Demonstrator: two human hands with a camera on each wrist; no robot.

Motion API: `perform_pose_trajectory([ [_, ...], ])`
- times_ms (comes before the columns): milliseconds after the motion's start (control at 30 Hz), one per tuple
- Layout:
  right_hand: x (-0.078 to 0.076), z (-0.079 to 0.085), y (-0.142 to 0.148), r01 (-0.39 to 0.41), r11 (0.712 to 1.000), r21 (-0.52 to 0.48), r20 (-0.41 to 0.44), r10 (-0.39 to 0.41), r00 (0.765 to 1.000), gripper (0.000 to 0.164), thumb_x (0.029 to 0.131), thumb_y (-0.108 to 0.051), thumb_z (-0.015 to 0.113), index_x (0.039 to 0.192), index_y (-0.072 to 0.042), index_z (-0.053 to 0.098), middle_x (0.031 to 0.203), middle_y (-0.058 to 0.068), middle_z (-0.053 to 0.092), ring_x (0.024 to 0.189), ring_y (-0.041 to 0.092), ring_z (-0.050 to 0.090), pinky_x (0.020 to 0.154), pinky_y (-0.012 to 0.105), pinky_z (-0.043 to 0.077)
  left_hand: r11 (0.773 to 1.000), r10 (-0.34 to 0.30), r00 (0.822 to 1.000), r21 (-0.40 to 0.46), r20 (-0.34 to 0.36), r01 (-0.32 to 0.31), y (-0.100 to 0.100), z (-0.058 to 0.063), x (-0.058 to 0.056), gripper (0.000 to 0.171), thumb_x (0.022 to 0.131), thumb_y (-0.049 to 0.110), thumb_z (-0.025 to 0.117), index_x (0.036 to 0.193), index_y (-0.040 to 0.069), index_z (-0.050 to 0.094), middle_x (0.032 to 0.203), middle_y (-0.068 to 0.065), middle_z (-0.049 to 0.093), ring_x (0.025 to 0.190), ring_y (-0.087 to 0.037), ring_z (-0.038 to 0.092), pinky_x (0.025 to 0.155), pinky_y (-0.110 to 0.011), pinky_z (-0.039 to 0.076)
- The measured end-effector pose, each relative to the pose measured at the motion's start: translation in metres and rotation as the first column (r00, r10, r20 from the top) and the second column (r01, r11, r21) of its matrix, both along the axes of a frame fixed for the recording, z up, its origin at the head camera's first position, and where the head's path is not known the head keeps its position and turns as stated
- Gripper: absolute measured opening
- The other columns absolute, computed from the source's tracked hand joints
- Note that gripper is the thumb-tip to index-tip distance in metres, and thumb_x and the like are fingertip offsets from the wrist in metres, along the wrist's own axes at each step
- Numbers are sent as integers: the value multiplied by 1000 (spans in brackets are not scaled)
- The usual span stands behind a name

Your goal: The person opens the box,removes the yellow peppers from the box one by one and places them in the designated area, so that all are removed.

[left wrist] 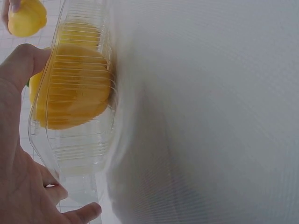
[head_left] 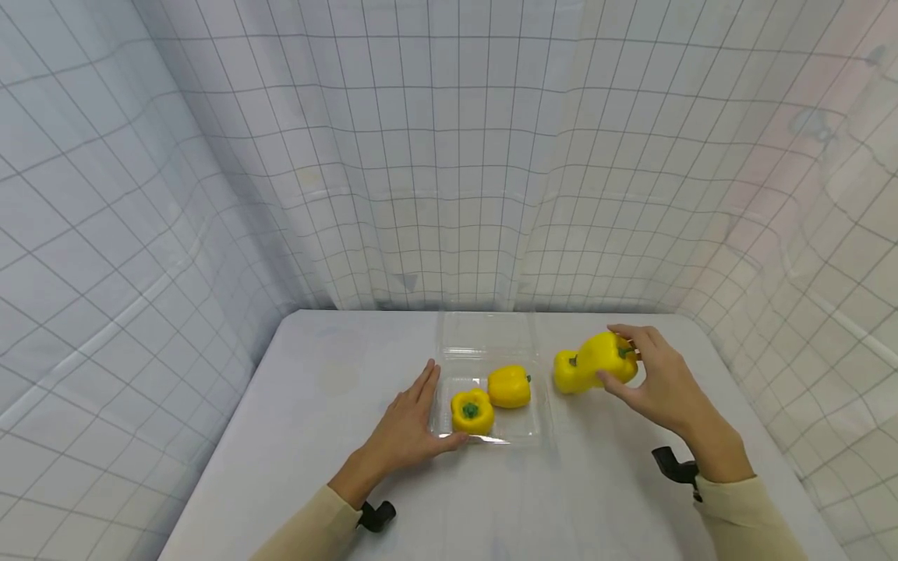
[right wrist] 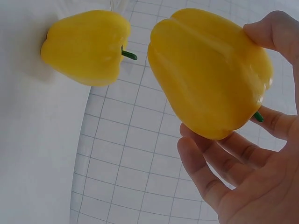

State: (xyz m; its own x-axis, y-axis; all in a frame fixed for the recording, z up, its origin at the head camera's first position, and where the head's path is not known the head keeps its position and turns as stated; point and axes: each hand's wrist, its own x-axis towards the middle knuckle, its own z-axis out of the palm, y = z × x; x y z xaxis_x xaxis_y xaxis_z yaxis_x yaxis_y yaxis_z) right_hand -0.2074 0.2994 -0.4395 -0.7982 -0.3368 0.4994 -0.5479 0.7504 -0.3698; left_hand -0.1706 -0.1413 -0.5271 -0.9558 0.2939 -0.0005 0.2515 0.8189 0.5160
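My right hand (head_left: 662,382) holds a yellow bell pepper (right wrist: 210,70) by its stem end, thumb on one side and fingers on the other, raised off the table. Behind it another yellow bell pepper (right wrist: 86,49) lies on the table, partly covered in the head view. A clear plastic clamshell box (head_left: 519,428) stands with its lid folded back. Inside are two more peppers, one with its stem up (head_left: 472,411) and one on its side (head_left: 510,386). With fingers spread, my left hand (head_left: 407,425) rests along the box's left side, its thumb at the front rim.
The white table (head_left: 337,374) has its far edge just beyond the box lid (head_left: 487,333). White curtains with a grid pattern (head_left: 456,156) hang behind and on both sides. Black wrist mounts (head_left: 377,516) sit at both sleeves.
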Motion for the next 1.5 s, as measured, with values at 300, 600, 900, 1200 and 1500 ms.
perform_pose_trajectory([
  [300, -3, 2, 13, 52, 998, -20, 29, -51, 998, 73, 92, -17, 98, 156, -5, 65, 141, 23, 69, 113, 37, 73, 97, 1, 43, 1000, 7, 1000, 6, 9, -7, 0, -1, -1, 135, 93, 83, 78, 188, 9, 17, 199, -10, 13, 175, -44, 41, 138, -72, 40],
  [600, -6, -1, 22, 70, 997, -24, 41, -69, 997, 72, 93, -17, 95, 157, -5, 64, 143, 25, 67, 112, 38, 71, 94, 5, 44, 1000, 11, 1000, 9, 14, -11, 0, -1, 0, 135, 93, 83, 78, 188, 9, 18, 199, -9, 13, 175, -45, 41, 138, -74, 40],
  [900, -12, -10, 25, 75, 997, -28, 31, -74, 997, 71, 92, -15, 94, 156, -3, 64, 141, 27, 66, 109, 38, 69, 88, 33, 59, 1000, 11, 1000, 7, 20, -12, 0, -1, -1, 135, 92, 84, 77, 188, 10, 17, 199, -8, 12, 174, -45, 42, 138, -73, 40],
  [1200, -16, -21, 29, 94, 995, -40, 63, -91, 994, 72, 91, -14, 94, 156, -2, 65, 143, 31, 65, 114, 45, 69, 90, 59, 64, 1000, 13, 1000, 16, 23, -13, 0, -1, 1, 135, 92, 82, 78, 188, 10, 16, 199, -9, 13, 173, -46, 42, 138, -74, 39],
  [1500, -20, -36, 33, 125, 992, -34, 163, -118, 979, 70, 94, -15, 91, 158, -3, 63, 148, 36, 60, 124, 55, 65, 101, 80, 60, 1000, 15, 1000, 25, 21, -15, 0, 1, 1, 135, 92, 82, 79, 188, 10, 17, 199, -9, 13, 174, -45, 43, 138, -75, 39],
])
